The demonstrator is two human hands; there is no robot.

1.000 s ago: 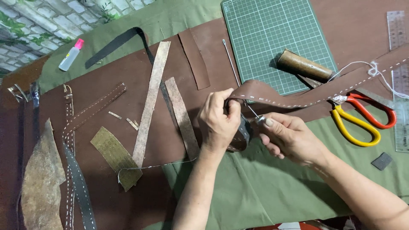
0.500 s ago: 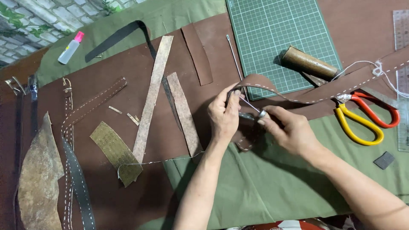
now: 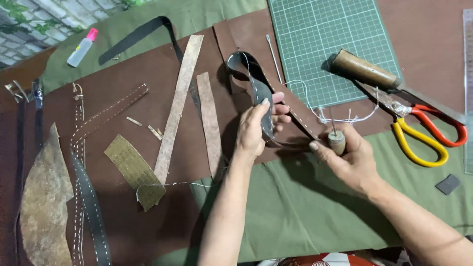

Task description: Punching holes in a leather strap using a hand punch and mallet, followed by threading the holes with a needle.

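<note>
The left hand (image 3: 253, 130) is holding a dark brown leather strap (image 3: 261, 86) near the middle of the frame. Its grip is pinching the strap between thumb and fingers, lifting it on its edge, so the strap is curling up and over in a loop toward the top. Holding it up like this is letting the stitched edge face the other hand.

The right hand (image 3: 347, 160) is sitting just to the right, its grip closing around a small awl with a wooden handle (image 3: 337, 141). The thin metal tip is pointing up, away from the strap. A white thread (image 3: 340, 118) is trailing from the strap across the brown leather sheet (image 3: 148, 162) toward the right.

Tools are lying close by, within easy reach: red and yellow scissors (image 3: 423, 135) at the right, a wooden-handled tool (image 3: 364, 69) on the green cutting mat (image 3: 320, 44) at the top, and a long needle (image 3: 274, 56) beside the loop. Spare leather strips (image 3: 180, 106) are resting at the left, out of the way.
</note>
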